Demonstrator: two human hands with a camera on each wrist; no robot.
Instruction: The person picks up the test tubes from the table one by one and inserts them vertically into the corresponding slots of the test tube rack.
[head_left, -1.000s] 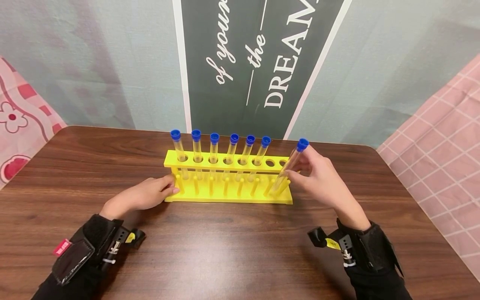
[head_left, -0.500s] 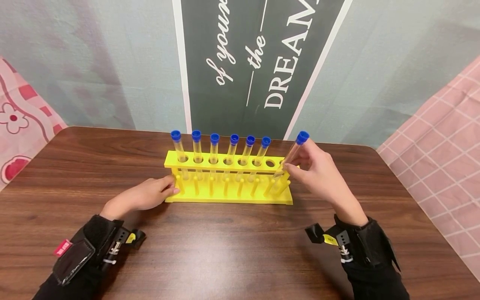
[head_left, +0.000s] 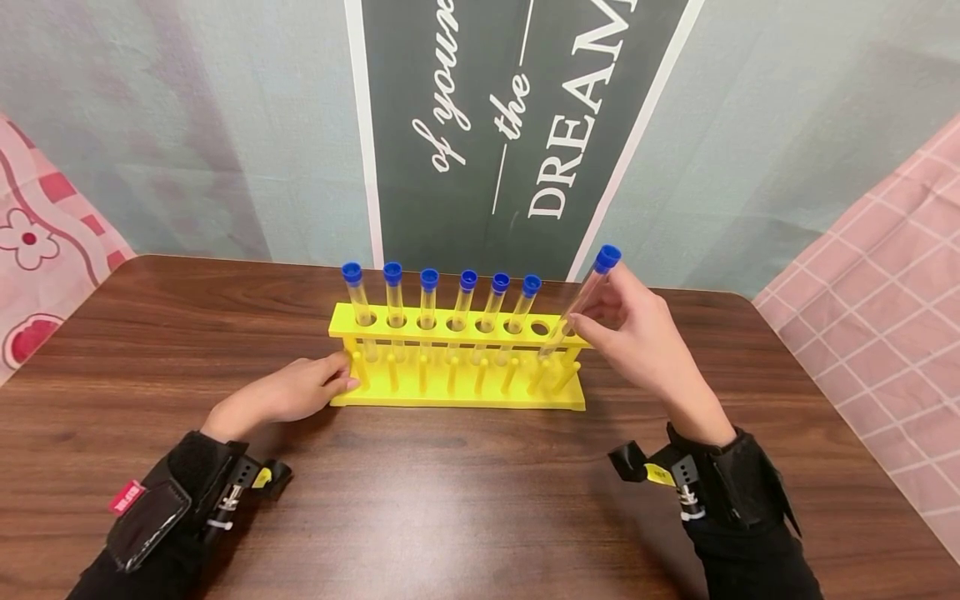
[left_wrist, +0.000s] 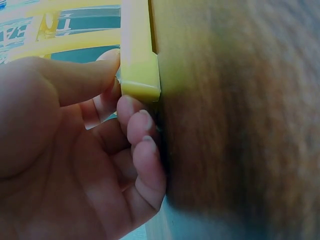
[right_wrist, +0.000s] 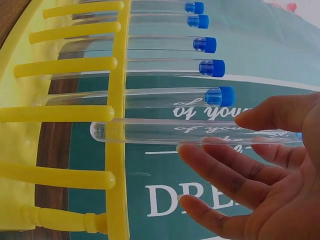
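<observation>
A yellow test tube rack (head_left: 457, 398) stands on the table, holding several clear test tubes with blue caps (head_left: 429, 277). At its left end my left hand (head_left: 294, 388) grips the base, thumb and fingertips (left_wrist: 145, 120) against the yellow edge. My right hand (head_left: 637, 337) pinches another blue-capped test tube (head_left: 588, 292) between thumb and fingers. This tube leans with its cap up and to the right. Its rounded bottom (right_wrist: 98, 131) shows in front of the rack's upper bar in the right wrist view. Two holes at the rack's right end hold no tube, one partly hidden.
The dark wooden table (head_left: 450, 508) extends in front of the rack and to both sides. Behind it hangs a green-grey cloth (head_left: 300, 125) with white lettering on a dark panel. Pink patterned cloth (head_left: 900, 317) borders the sides.
My right hand has raised the tilted test tube; its bottom has gone from near the rack's base up to just below the upper bar. My left hand stays in place on the rack.
</observation>
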